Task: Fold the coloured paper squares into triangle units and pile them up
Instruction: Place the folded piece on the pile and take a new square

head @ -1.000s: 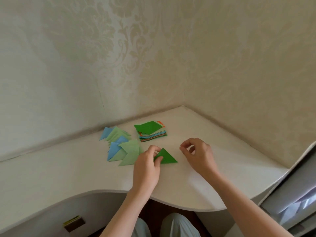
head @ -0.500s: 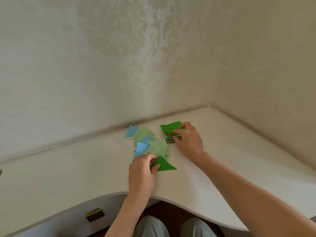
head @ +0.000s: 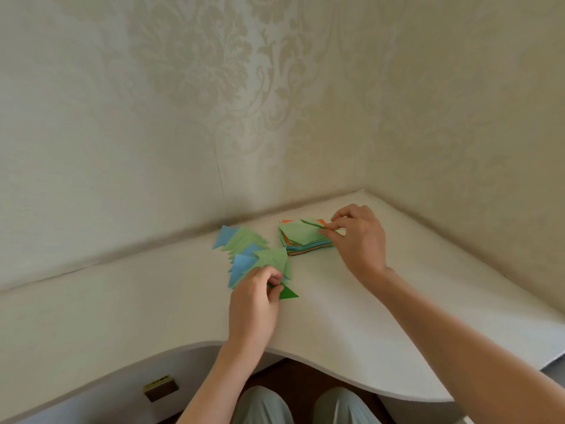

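Observation:
My left hand (head: 255, 301) pinches a dark green folded triangle (head: 287, 292) at the near end of a spread pile of light green and blue triangle units (head: 250, 252). To the right of that pile lies a stack of coloured paper squares (head: 305, 246). My right hand (head: 357, 240) reaches over the stack and pinches the right edge of its top light green sheet (head: 298, 232), which is lifted slightly. An orange sheet shows just beneath it.
The white corner desk (head: 397, 316) has a curved front edge near my knees (head: 299, 405). Patterned walls (head: 214, 117) close it in behind and to the right. A small brass handle (head: 160, 390) sits on the desk front at lower left.
My left hand has carried the dark green triangle to the pile of units. My right hand went from beside the triangle to the paper stack and took hold of the top sheet.

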Tool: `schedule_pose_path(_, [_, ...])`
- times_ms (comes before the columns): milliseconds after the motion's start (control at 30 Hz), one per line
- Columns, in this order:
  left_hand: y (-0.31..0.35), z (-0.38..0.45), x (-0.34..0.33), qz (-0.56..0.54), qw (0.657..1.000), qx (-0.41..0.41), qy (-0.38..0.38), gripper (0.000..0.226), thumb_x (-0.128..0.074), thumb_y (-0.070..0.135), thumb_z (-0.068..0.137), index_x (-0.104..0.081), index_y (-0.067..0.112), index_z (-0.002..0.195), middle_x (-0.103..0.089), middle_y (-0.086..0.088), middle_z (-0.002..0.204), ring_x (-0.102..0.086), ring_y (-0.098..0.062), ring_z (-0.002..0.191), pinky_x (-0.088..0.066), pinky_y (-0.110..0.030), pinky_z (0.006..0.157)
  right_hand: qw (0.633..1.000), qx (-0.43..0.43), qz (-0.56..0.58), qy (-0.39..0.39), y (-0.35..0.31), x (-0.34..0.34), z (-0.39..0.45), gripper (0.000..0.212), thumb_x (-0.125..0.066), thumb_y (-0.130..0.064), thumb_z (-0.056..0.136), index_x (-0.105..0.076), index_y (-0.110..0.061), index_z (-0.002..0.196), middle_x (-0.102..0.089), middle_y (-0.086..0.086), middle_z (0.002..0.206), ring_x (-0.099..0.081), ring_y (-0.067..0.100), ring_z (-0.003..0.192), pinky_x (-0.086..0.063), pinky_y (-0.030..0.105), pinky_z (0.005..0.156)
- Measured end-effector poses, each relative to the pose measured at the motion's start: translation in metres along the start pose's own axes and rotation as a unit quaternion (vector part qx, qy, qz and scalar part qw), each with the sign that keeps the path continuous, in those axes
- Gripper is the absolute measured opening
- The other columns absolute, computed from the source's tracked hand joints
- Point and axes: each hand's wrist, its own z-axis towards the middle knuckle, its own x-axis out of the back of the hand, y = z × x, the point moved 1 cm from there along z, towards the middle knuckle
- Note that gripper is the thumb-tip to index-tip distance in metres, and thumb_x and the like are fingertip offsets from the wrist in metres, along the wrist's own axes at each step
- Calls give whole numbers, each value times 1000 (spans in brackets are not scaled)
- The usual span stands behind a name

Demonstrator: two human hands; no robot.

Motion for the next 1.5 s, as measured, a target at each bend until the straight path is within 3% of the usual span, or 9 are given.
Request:
schedule_pose_path(133, [29,3,-13,-54,998,-37,3,19,-70,7,81,-63,21,92,-60,14,84,-57,0,70,-43,-8,63,998,43,-33,20,20,44,-19,14,-83,-21,68,-71,-15,69,-63,-6,80,-54,21,73,-42,32,60])
schedule_pose_path(400, [68,-4,-60,-70,980,-157,-98,29,-71,10,80,-63,18,106,-58,10,105,-53,-9,100,-42,-20,89,993,34,-65,-95,40,73,-100,12,-80,-27,70,-69,-23,70,-63,-9,83,-60,18,73,-45,34,63])
schedule_pose_path(533, [67,-10,-75,-45,977,-157,-138,12,-68,22,83,-67,21,95,-63,12,97,-53,-9,94,-45,-30,86,988,5,-47,-150,43,71,-110,21,-58,-45,79,-71,-28,75,-65,-12,87,-60,13,81,-45,32,69])
schedule_pose_path(667, [63,-10,-80,-32,981,-146,-125,7,-64,32,82,-64,25,81,-61,16,87,-52,-10,88,-46,-37,79,980,-42,0,-196,49,68,-108,15,-64,-41,85,-72,-29,83,-62,-15,89,-56,11,88,-44,33,76])
schedule_pose_path(900, [72,-2,-86,-9,988,-112,-110,7,-67,27,82,-62,23,80,-60,14,85,-49,-13,85,-43,-36,75,972,-107,52,-203,51,64,-100,8,-71,-37,79,-69,-30,82,-58,-17,83,-55,3,77,-48,25,70])
schedule_pose_path(1100, [73,2,-91,-12,991,-62,-116,10,-70,31,81,-60,27,81,-58,16,86,-47,-11,87,-33,-30,72,953,-198,73,-217,49,62,-93,23,-79,-35,72,-66,-32,91,-57,-20,80,-51,-1,72,-38,10,59])
schedule_pose_path(1333, [66,10,-88,-68,984,-39,-160,12,-73,20,77,-65,29,79,-63,16,79,-55,-11,85,-46,-38,80,926,-222,89,-292,56,67,-82,25,-78,-22,73,-66,-36,91,-63,-12,86,-51,-1,71,-37,4,61])
schedule_pose_path(1500, [64,12,-82,-94,977,-30,-190,16,-70,13,80,-69,28,84,-66,15,85,-57,-8,88,-45,-20,80,919,-203,75,-330,57,72,-80,16,-72,-35,79,-64,-41,91,-62,-8,92,-53,0,79,-38,7,64])
